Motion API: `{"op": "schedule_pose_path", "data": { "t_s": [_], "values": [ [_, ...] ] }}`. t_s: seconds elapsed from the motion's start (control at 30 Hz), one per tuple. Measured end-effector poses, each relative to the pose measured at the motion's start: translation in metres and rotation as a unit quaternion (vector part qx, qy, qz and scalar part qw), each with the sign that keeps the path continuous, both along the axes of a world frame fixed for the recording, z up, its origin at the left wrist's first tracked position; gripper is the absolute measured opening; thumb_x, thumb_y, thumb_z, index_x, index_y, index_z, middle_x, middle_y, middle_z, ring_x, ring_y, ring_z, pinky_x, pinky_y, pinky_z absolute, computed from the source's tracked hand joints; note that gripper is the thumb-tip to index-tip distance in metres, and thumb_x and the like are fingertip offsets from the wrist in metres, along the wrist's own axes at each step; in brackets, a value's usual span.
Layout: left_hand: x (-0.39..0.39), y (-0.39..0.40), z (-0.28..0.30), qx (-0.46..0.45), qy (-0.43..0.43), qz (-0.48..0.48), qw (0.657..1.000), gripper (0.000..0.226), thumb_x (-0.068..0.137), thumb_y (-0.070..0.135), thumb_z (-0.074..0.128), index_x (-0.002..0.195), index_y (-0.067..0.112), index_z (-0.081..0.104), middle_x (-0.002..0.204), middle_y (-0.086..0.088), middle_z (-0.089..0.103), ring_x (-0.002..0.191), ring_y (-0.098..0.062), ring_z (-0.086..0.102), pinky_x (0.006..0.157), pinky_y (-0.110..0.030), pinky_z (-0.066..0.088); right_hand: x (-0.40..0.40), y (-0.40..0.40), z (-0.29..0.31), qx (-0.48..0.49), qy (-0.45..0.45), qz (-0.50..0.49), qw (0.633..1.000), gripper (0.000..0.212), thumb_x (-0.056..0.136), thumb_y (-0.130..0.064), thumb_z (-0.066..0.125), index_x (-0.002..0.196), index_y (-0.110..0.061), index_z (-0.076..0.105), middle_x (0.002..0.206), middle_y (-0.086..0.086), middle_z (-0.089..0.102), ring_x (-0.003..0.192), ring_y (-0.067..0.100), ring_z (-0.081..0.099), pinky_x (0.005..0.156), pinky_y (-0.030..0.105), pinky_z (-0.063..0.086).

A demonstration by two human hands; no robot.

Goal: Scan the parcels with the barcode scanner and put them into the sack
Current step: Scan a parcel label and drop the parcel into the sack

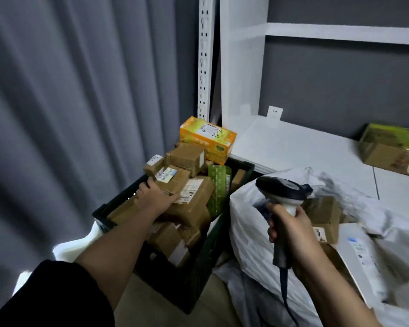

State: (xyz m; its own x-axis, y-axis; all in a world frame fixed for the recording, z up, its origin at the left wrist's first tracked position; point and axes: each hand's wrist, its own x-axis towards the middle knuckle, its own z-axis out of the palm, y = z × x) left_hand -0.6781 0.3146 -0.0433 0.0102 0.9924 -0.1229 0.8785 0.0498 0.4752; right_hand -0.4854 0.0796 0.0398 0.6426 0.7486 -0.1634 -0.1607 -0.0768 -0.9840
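Right hand (291, 230) nearest, fingers wrapped round handle of barcode scanner (284, 192), head up over open white sack (250, 223). Brown parcels (324, 213) already inside sack, beside a flat white box (361, 253). Left hand (155, 197) out over black crate (194, 272), fingers curled on small brown parcel (172, 178) with label on top; exact grip hard to tell. Crate heaped with more boxes, green packet (219, 190) upright, orange box (208, 139) at far end. White shelf (293, 142) behind
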Motion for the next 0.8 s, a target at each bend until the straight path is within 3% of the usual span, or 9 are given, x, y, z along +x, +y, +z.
{"op": "schedule_pose_path", "data": {
  "t_s": [0.1,0.33,0.53,0.63,0.73,0.8],
  "values": [
    [0.009,0.011,-0.013,-0.013,-0.021,-0.015,1.0,0.112,0.07,0.062,0.073,0.149,0.011,0.014,0.149,-0.018,0.027,0.136,-0.034,0.031,0.109,-0.045,0.03,-0.009,0.009,-0.005,-0.002,-0.001,0.009,1.0,0.014,0.092,-0.011,0.062,0.097,-0.006,0.049,0.049,-0.001,0.046,0.038,0.013,0.038,0.041,0.025,0.033],
    [0.011,0.013,-0.018,0.066,-0.07,0.021,0.995,0.092,0.064,0.049,0.082,0.134,0.01,0.036,0.135,-0.015,0.045,0.122,-0.032,0.046,0.098,-0.045,0.042,-0.007,0.005,-0.004,-0.001,0.0,0.001,1.0,0.013,0.091,-0.011,0.061,0.091,-0.01,0.048,0.053,0.001,0.048,0.04,0.013,0.038,0.047,0.028,0.033],
    [0.0,-0.028,0.016,0.142,-0.116,-0.101,0.978,0.1,0.064,0.033,0.087,0.144,0.014,0.032,0.143,-0.009,0.042,0.129,-0.029,0.041,0.101,-0.046,0.041,0.001,-0.007,0.006,0.038,0.019,-0.007,0.999,0.007,0.09,-0.005,0.062,0.093,-0.004,0.055,0.055,0.003,0.05,0.042,0.012,0.042,0.047,0.025,0.037],
    [0.009,-0.065,0.042,0.164,-0.158,-0.161,0.96,0.092,0.066,0.028,0.086,0.142,0.017,0.035,0.141,-0.003,0.042,0.127,-0.022,0.044,0.099,-0.038,0.042,0.004,-0.012,0.01,0.079,0.068,-0.019,0.994,0.008,0.091,0.001,0.06,0.093,-0.007,0.059,0.054,0.002,0.048,0.043,0.012,0.042,0.043,0.022,0.037],
    [0.029,-0.108,0.069,0.175,-0.223,-0.168,0.944,0.088,0.065,0.029,0.087,0.135,0.017,0.036,0.134,-0.002,0.042,0.122,-0.018,0.045,0.092,-0.027,0.039,0.007,-0.019,0.012,0.112,0.066,-0.038,0.991,0.014,0.09,0.0,0.063,0.095,-0.009,0.053,0.058,0.002,0.052,0.047,0.013,0.043,0.047,0.025,0.038],
    [0.043,-0.138,0.08,0.165,-0.287,-0.171,0.928,0.085,0.063,0.029,0.088,0.129,0.017,0.037,0.128,-0.002,0.042,0.118,-0.017,0.047,0.09,-0.027,0.041,0.009,-0.026,0.013,0.136,0.062,-0.057,0.987,0.023,0.088,-0.003,0.068,0.101,-0.01,0.05,0.06,0.0,0.057,0.049,0.012,0.046,0.05,0.026,0.04]
  ]
}}
